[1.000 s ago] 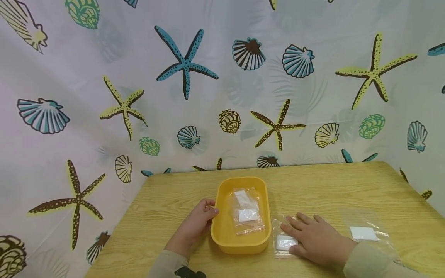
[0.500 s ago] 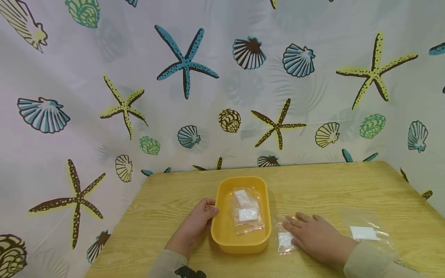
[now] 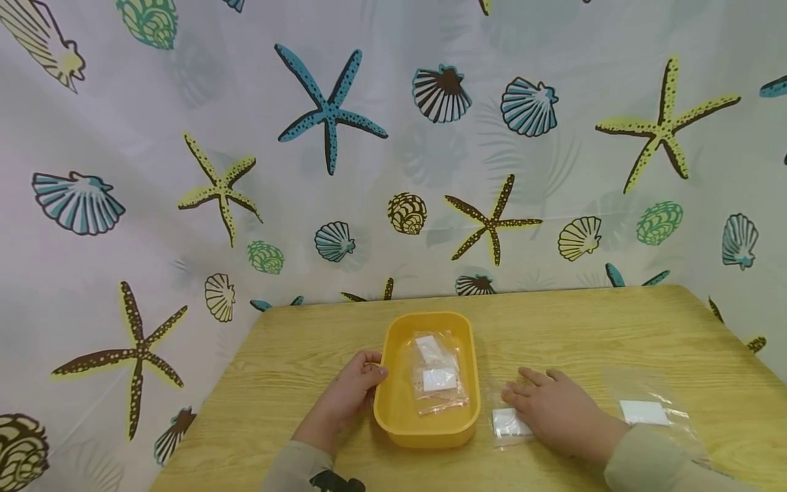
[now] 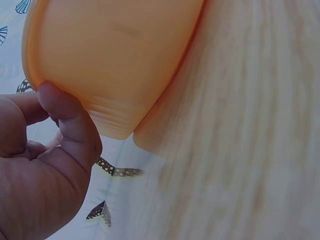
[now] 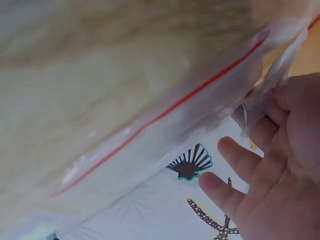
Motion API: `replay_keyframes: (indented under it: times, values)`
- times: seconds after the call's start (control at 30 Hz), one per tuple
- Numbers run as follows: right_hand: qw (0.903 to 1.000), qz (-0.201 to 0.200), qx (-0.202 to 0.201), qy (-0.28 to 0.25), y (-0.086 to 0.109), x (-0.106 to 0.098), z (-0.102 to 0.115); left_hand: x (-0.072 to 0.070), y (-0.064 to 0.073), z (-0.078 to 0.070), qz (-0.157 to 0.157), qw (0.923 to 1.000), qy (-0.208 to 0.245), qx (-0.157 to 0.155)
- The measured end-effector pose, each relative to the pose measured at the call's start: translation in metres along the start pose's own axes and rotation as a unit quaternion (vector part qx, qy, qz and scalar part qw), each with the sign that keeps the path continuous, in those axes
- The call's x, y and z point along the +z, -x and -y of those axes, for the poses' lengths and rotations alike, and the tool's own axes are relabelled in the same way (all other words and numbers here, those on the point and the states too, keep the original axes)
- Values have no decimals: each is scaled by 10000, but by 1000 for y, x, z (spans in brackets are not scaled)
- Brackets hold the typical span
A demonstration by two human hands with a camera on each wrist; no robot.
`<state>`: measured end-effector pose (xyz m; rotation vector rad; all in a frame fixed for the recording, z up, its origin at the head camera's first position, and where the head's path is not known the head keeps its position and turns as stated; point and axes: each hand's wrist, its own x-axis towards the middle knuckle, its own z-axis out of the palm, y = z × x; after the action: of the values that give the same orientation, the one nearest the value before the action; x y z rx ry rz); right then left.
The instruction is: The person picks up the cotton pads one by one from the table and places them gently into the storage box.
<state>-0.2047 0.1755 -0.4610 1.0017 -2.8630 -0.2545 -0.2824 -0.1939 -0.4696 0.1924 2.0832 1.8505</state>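
The fingers [image 3: 533, 378] of the right hand [image 3: 556, 413] lay nearly straight and slightly spread, flat on a small clear bag [image 3: 509, 422] with a white pad inside; this bag rested on the desk [image 3: 572, 335] just right of the yellow tub [image 3: 393, 410]. In the right wrist view the same fingers [image 5: 240, 160] appeared extended beside the bag [image 5: 150, 130], whose red seal strip ran diagonally across the frame.

The fingers [image 3: 369, 362] of the left hand [image 3: 344, 400] were curled against the tub's left wall, the thumb [image 4: 70, 125] pressed to its outer side just under the rim [image 4: 115, 60]. The tub stood upright near the middle of the desk and held 2 clear bags [image 3: 438, 372], each with a white pad, overlapping on its floor.

1 further clear bag [image 3: 645, 412] with a white pad lay flat on the desk, to the right of the right hand and apart from it, near that arm's sleeve [image 3: 652, 465]. Behind the desk hung a curtain [image 3: 332, 116] printed with starfish and shells.
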Motion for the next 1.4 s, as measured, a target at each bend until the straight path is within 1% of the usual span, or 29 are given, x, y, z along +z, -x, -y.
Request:
replay_keyframes:
  times: [0.13,0.27,0.43,0.7,0.93,1.13,1.23,1.4]
  values:
    - [9998,-170,50,-31,-1,-1,-4,0,0,-1,-35,10000,-55,10]
    - [9998,-196,91,-38,0,-4,-5,0,0,-1,-46,9999,-112,-11]
    - [9993,-313,189,-70,0,-11,-5,1,1,0,0,10000,-38,-13]
    - [9984,-389,360,-171,-1,-12,-11,2,2,-1,-40,9999,-102,-7]
    - [9962,-737,454,95,-4,-19,-17,3,2,-1,-70,10000,-10,40]
    - [9933,-1006,559,146,-9,-24,-21,2,1,0,-60,10000,42,1]
    - [9925,-1046,611,130,-13,-27,-22,1,0,0,-67,10000,20,-19]
    - [9923,-997,732,-38,-19,-34,-23,1,0,1,-60,10000,-21,-36]
